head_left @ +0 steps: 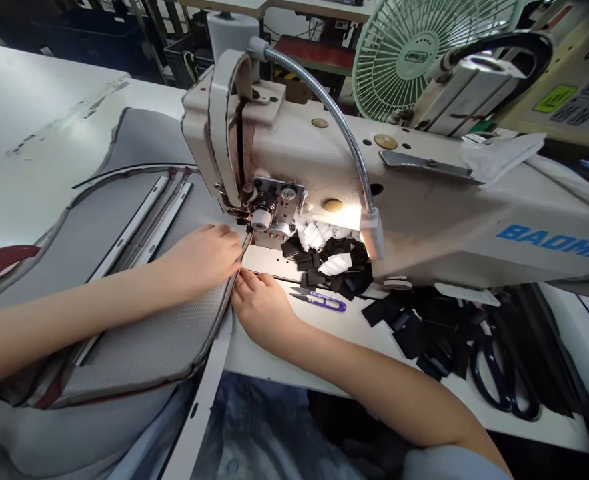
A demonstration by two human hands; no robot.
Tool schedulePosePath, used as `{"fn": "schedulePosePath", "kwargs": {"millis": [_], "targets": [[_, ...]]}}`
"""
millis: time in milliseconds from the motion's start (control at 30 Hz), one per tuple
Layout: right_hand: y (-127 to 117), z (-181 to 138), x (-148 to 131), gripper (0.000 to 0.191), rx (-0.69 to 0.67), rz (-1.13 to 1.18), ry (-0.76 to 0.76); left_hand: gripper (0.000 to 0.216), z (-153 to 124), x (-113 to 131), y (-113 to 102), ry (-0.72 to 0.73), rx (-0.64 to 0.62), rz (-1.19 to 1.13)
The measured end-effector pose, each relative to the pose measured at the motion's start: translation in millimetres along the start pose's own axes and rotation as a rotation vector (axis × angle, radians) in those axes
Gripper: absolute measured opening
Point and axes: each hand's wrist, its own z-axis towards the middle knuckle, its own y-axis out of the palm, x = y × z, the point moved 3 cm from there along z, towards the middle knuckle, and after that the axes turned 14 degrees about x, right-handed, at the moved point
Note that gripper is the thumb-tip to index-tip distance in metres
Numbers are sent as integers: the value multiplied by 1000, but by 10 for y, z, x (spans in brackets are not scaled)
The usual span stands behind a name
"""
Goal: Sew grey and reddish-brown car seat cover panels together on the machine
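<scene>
A grey padded fabric panel (139, 333) with dark red edging lies under the head of a cream sewing machine (424, 200). My left hand (204, 257) rests flat on the panel with its fingers stretched toward the needle area (247, 220). My right hand (259, 303) pinches the panel's edge and a white strip (209, 387) just in front of the presser foot, fingers pressed together. The strip hangs down over the table's front edge.
Purple thread snips (327, 301) lie right of my right hand. Black and white fabric tabs (334, 260) are piled under the machine arm, with black pieces (424, 327) and large scissors (504, 380) further right. A green fan (414, 53) stands behind.
</scene>
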Motion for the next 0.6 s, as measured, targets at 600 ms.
{"fn": "schedulePosePath", "kwargs": {"millis": [600], "targets": [[-319,-417,-841,21,157,52,-258,26,-1127,384,-299,-122,46,-431]]}}
